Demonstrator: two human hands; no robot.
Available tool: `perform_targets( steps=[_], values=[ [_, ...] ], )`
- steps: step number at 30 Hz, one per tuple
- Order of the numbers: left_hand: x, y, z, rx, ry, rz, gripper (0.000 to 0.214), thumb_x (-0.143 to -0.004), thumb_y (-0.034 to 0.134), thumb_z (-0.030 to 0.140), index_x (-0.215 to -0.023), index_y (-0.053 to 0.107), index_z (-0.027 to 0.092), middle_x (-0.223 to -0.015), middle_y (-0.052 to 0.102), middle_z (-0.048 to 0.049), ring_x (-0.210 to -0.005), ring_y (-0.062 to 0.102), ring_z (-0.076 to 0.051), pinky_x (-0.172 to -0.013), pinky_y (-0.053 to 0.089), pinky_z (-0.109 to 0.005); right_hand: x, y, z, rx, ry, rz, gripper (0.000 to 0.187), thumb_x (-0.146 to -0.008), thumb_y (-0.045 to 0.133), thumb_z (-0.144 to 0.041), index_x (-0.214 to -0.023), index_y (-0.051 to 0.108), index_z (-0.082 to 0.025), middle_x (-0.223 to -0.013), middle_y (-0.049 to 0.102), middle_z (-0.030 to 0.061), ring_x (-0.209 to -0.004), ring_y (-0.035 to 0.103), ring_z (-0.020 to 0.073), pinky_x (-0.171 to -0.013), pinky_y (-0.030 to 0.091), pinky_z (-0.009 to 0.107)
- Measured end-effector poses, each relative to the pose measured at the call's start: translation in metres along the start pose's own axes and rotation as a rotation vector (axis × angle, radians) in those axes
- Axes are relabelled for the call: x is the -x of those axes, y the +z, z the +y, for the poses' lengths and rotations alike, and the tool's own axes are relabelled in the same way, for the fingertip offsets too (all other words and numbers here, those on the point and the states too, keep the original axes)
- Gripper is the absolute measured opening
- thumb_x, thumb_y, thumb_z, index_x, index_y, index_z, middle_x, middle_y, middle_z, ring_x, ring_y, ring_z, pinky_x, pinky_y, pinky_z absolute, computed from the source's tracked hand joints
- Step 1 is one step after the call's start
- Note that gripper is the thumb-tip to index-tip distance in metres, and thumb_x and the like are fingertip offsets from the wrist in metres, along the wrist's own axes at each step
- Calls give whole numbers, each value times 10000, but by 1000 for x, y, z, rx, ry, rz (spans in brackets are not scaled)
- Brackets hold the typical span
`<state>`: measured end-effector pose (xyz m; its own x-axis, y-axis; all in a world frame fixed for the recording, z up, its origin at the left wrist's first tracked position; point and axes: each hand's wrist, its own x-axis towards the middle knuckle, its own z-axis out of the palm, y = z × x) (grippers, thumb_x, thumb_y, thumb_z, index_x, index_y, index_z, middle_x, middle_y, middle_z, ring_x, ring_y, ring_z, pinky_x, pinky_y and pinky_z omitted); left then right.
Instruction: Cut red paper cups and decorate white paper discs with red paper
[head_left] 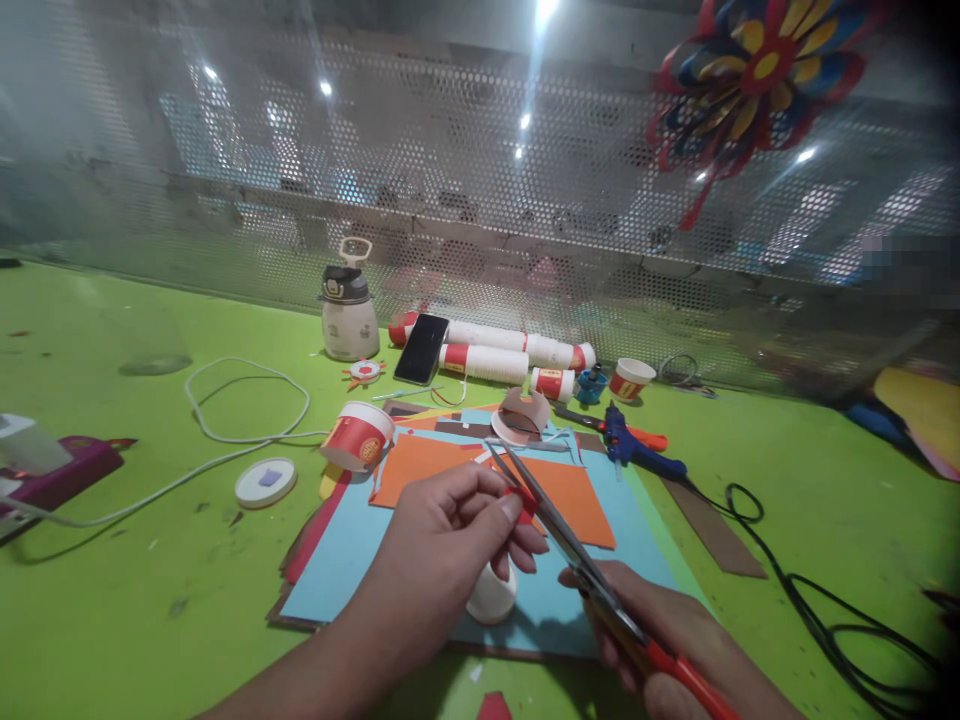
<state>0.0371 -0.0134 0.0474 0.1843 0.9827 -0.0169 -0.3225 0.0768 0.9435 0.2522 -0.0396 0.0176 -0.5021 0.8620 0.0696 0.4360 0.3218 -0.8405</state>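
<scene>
Between the thumb and fingers of my left hand (457, 530) is a small piece of red paper (524, 503). My right hand (652, 625) grips a pair of scissors (574, 550) with red handles, their blades slightly apart and pointing up and away beside the red piece. Beneath both hands lies a stack of coloured paper with a light blue sheet (352, 560) on top. An orange sheet (431, 465) rests on it. A white round cup piece (493, 595) sits just below my left fingers. Farther back stands a cut paper cup (520, 415).
A blue glue gun (637, 445) with a black cord lies right of the paper. Left are a red and white paper cup (358, 437), a white lid (265, 482) and a purple power strip (67, 480). Behind stand a bottle (350, 320), a phone (421, 348) and stacked cups (484, 362).
</scene>
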Motion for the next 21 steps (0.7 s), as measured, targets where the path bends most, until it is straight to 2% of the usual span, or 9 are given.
perform_targets(
  steps=[6, 16, 21],
  values=[
    [0, 0, 3, -5, -6, -3, 174, -784, 679, 307, -738, 637, 144, -617, 707, -35, -538, 607, -116, -510, 429, -218, -1, -4, -7, 40, 20, -70, 572, -835, 356, -750, -812, 545, -211, -716, 490, 12, -603, 408, 152, -546, 357, 273],
    [1, 1, 2, -13, -25, 1, 191, -760, 691, 328, -719, 628, 153, -601, 697, -33, -527, 597, -122, -508, 421, -230, -2, -1, -1, 38, -27, -20, 613, -816, 353, -789, -805, 550, -208, -683, 499, 5, -574, 405, 142, -518, 327, 264],
    [2, 2, 5, -9, -31, 6, 193, -749, 694, 331, -712, 627, 154, -593, 696, -35, -515, 588, -122, -506, 419, -234, -3, -3, -2, 57, -18, -48, 606, -815, 355, -793, -769, 522, -213, -691, 492, 1, -581, 397, 140, -523, 304, 264]
  ],
)
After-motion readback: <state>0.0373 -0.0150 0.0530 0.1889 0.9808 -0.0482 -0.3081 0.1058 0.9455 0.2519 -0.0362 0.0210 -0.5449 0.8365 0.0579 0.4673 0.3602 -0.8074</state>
